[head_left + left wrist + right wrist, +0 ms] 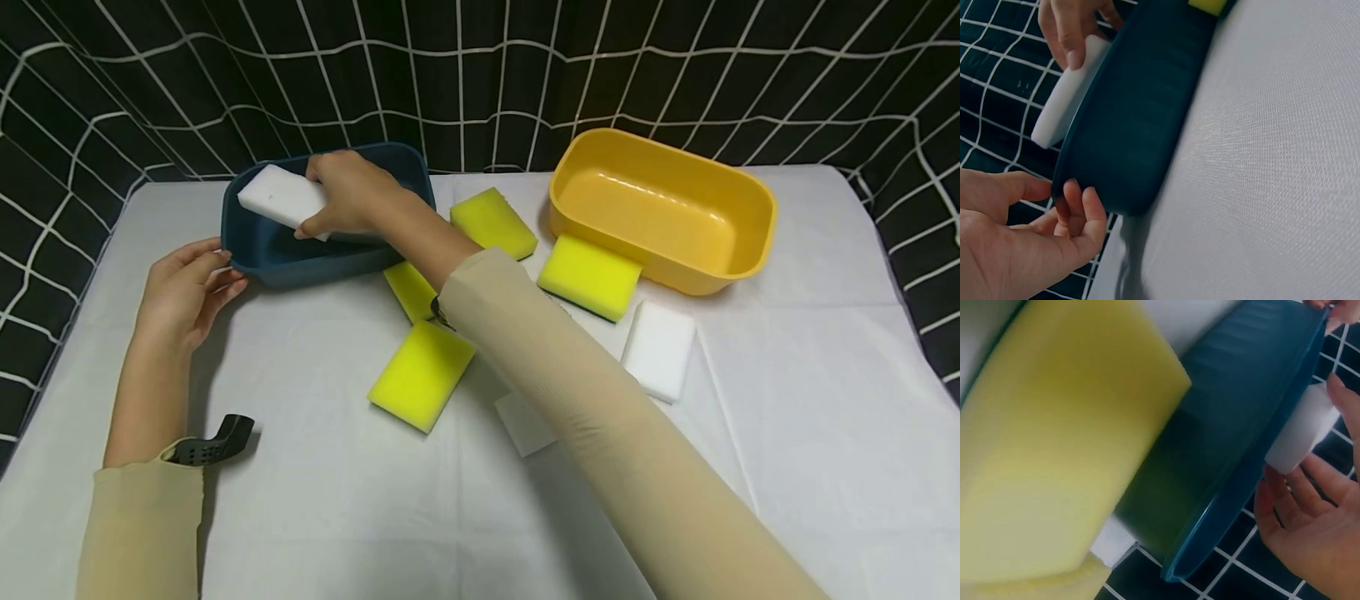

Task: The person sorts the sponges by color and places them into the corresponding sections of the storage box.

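Observation:
My right hand (pixel 351 193) grips a white melamine sponge (pixel 279 195) over the dark blue plastic basin (pixel 322 268) at the back left. The right wrist view shows the thumb on one side of this sponge (pixel 1304 431) and fingers on the other. Part of the basin's inside is hidden behind the right hand and forearm. At the basin's left front corner my left hand (pixel 180 292) pinches the rim between thumb and fingers, seen closely in the left wrist view, where the basin wall (pixel 1129 125) fills the middle.
A yellow basin (pixel 660 200) stands at the back right. Several yellow scouring sponges (pixel 422 375) lie between the basins, one against the yellow basin. A white sponge (pixel 660 350) and a pale flat piece (pixel 525 423) lie near the right sleeve. Black grid-patterned cloth (pixel 480 83) rises behind.

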The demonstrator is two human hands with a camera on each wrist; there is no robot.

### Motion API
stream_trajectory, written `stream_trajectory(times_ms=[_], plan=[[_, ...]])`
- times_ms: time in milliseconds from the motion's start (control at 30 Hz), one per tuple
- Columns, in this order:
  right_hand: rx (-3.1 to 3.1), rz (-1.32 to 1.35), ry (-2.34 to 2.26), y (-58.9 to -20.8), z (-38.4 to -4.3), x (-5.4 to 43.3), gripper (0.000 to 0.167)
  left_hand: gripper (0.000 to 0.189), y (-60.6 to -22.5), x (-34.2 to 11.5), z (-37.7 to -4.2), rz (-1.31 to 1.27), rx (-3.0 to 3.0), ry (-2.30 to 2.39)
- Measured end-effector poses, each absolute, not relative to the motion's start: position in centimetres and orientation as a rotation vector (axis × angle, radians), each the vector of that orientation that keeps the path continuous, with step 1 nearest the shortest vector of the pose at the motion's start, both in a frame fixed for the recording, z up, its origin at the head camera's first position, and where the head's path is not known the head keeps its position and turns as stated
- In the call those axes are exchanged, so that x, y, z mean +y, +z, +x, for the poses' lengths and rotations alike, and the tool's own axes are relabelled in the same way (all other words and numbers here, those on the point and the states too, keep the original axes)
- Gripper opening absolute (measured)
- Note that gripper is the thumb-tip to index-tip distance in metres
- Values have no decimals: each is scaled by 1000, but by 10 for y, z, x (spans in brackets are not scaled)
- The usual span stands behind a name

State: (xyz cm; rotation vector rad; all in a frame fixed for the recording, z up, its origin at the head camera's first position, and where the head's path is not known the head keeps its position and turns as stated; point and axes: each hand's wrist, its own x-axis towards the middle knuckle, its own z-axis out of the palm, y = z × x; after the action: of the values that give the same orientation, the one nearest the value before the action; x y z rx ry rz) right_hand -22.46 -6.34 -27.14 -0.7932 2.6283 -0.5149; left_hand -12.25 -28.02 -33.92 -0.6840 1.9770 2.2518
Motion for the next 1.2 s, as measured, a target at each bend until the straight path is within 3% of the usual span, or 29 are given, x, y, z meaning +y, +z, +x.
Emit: stream_trajectory(times_ms=[267,1200], plan=[[2603,-807,-503,-272,-227,-61,86,14,-340,-281,-120,-693,1971,2261],[2523,-1032,-789,-270,-194,14,63,18,-338,-280,-121,-686,1958,2264]])
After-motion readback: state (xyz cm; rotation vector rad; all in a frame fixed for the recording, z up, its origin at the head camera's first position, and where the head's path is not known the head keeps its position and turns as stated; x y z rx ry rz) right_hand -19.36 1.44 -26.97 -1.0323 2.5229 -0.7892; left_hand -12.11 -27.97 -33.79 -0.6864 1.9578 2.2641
